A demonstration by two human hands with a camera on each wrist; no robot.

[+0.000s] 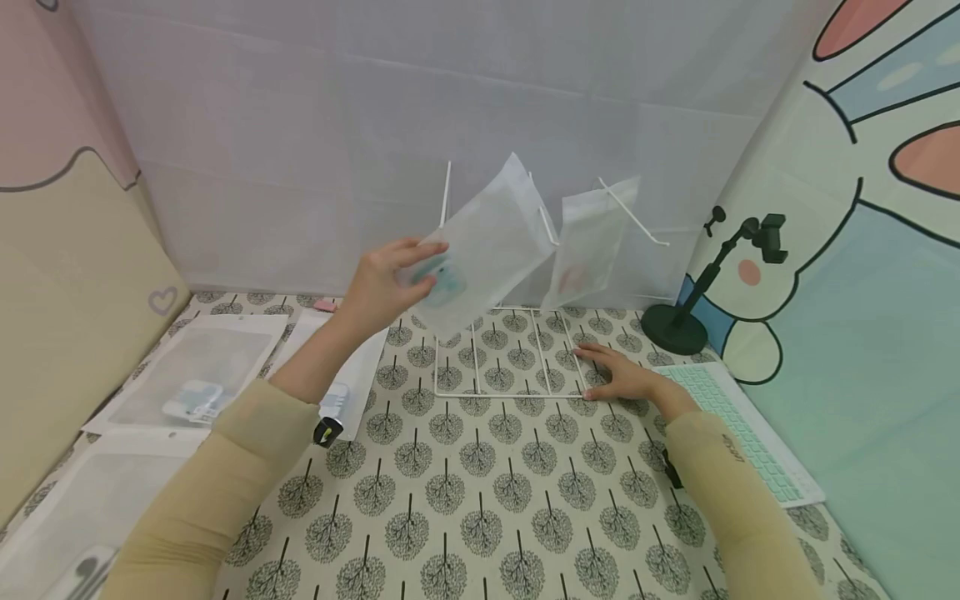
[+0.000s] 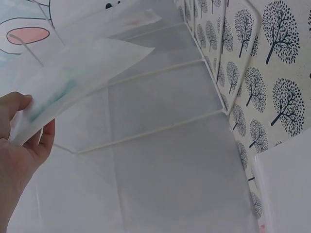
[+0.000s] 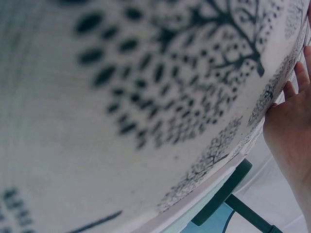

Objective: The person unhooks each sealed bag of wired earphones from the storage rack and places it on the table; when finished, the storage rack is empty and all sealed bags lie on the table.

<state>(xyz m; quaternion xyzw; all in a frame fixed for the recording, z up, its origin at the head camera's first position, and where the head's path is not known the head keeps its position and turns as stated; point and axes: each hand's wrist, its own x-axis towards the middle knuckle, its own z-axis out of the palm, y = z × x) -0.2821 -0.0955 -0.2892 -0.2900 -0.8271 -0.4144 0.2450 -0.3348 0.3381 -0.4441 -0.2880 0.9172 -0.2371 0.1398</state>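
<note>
My left hand (image 1: 386,279) pinches a frosted white pouch (image 1: 495,233) by its lower left part, thumb in front. Something teal shows faintly through the pouch, which is tilted, its far upper corner by a prong of the white wire rack (image 1: 495,396). Whether the prong passes through the pouch I cannot tell. A second frosted pouch (image 1: 592,237) with a pinkish item hangs at the rack's right prong. On the table, my right hand (image 1: 622,375) rests with spread fingers at the right edge of the rack's base. In the left wrist view, the left hand (image 2: 22,141) grips the pouch (image 2: 92,63).
Several frosted pouches lie at the left, one (image 1: 225,358) holding a white item. A pink piece (image 1: 325,306) lies behind them. A mint keyboard (image 1: 727,425) and a black phone stand (image 1: 675,329) are at the right. Behind the rack hangs a pale cloth (image 1: 300,150).
</note>
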